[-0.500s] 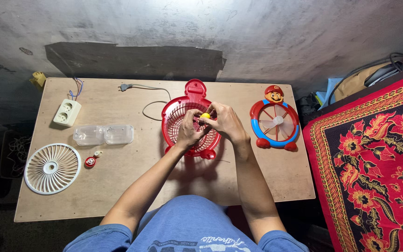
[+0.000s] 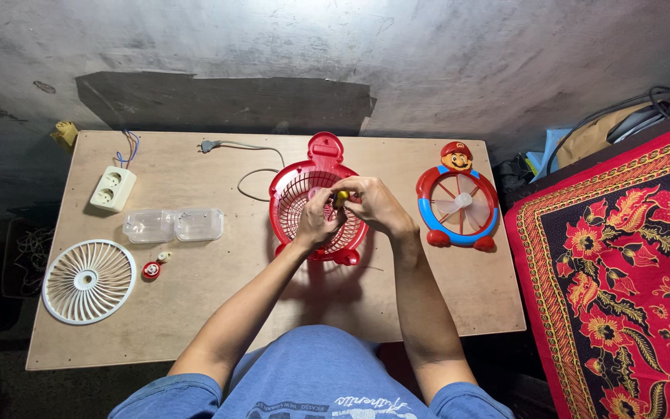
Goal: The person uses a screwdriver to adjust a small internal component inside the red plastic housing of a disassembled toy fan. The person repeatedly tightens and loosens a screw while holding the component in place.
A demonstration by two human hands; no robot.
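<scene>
From the head camera, looking straight down, your two hands meet over the red fan housing (image 2: 318, 203), which lies flat near the middle of the desk (image 2: 195, 310). Your right hand (image 2: 374, 203) is curled nearly shut, fingers pinched on a small yellow piece (image 2: 340, 199) at the housing's hub; it may be a screwdriver handle, but too little of it shows to be sure. Your left hand (image 2: 316, 221) is also bent close, fingertips pressed on the grille just left of that yellow piece, steadying the housing rather than lifting it. The housing's long axis runs away from you: its rounded top tab points toward the far wall and its two little feet point back toward your lap. What could go wrong here is a slip: the yellow piece is held only by fingertips, and if it skids off the hub it could drop through the grille slots or nick the thin red ribs. The housing's cord (image 2: 251, 172) loops off to the left of it, ending in a plug (image 2: 206, 146), and a tug could drag the housing askew. Well left of the housing lie clear plastic trays (image 2: 173, 224), a white socket strip (image 2: 112, 188), a white round grille (image 2: 89, 281) and a small red cap (image 2: 151, 270). Right of the housing sits a red and blue character fan (image 2: 457, 203).
</scene>
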